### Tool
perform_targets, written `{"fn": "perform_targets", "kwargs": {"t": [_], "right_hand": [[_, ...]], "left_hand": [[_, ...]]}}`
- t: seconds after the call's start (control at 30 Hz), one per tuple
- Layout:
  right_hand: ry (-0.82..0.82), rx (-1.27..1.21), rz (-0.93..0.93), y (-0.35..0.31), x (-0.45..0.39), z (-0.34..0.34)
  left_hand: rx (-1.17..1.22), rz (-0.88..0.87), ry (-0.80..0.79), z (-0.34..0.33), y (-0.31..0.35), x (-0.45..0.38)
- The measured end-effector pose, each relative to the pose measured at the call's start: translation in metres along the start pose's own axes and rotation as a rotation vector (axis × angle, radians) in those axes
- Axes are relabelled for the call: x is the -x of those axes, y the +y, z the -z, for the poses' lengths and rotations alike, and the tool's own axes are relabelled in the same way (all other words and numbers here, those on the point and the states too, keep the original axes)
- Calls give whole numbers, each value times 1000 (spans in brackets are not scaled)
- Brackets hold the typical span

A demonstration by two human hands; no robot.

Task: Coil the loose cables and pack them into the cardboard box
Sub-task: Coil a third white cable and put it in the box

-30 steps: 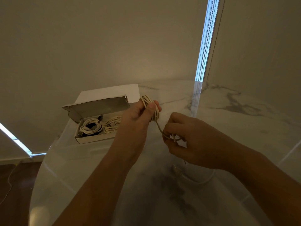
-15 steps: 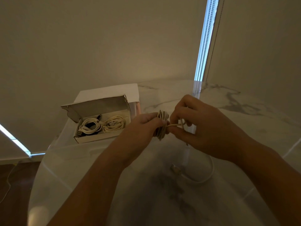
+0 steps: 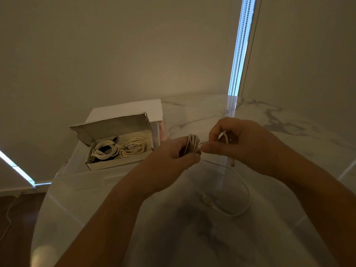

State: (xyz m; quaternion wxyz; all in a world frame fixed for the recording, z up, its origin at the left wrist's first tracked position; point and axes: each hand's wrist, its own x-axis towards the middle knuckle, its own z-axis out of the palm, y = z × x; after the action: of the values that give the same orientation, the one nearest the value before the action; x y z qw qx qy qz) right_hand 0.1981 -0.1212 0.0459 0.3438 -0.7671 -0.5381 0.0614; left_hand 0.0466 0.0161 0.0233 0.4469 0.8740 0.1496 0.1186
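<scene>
Currently left hand [image 3: 169,160] clamped on cable coil [image 3: 192,146]. Right hand [image 3: 240,145] at 3 o'clock, pinching its loose end. Cardboard box [image 3: 115,151] at 9 o'clock, open.

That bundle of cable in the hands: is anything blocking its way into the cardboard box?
Nothing visible does. The left hand grips the cable bundle; the cardboard box sits open to its left, lid up, two coils inside.

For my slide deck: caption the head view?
Left hand grips a coiled cable; right hand wraps its end, beside the open box.
</scene>
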Motion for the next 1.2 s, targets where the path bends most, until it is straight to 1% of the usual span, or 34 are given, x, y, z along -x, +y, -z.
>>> {"fn": "perform_targets", "kwargs": {"t": [0.07,0.13,0.23,0.3,0.4,0.47,0.57,0.67,0.73,0.8,0.9,0.97,1.03,1.1,1.2], "right_hand": [[-2,-53,-53,-2,0,-1],[7,-225,-122,-1,0,0],[-49,-721,-306,2,-2,3],[-88,-986,-401,2,-4,5],[-141,-1236,-434,3,-4,10],[-163,-1306,-392,4,-2,12],[-129,-1302,-332,7,-1,11],[-74,-1207,-274,8,-1,10],[-23,-1144,-251,7,-2,9],[65,-1129,-248,5,-3,7],[247,-1134,-278,4,-5,-1],[361,-1037,-290,6,-6,-6],[430,-907,-272,10,-6,-7],[422,-818,-231,12,-6,-6],[341,-757,-177,16,-7,-1]], "left_hand": [[-18,14,3,-2,0,0],[-27,23,10,-2,0,0],[0,30,18,-1,-1,-1],[35,34,18,-1,-2,-2],[91,46,10,-2,-2,-2],[125,70,0,-3,-1,-2],[195,111,-32,-7,1,-3],[218,145,-45,-10,4,-2],[236,138,-70,-13,5,-3],[282,119,-95,-16,7,-3],[292,55,-124,-21,8,-2],[261,3,-137,-24,8,-2],[220,-25,-123,-25,7,-2],[188,-43,-105,-26,5,-2],[175,-74,-69,-26,5,-4]]}}
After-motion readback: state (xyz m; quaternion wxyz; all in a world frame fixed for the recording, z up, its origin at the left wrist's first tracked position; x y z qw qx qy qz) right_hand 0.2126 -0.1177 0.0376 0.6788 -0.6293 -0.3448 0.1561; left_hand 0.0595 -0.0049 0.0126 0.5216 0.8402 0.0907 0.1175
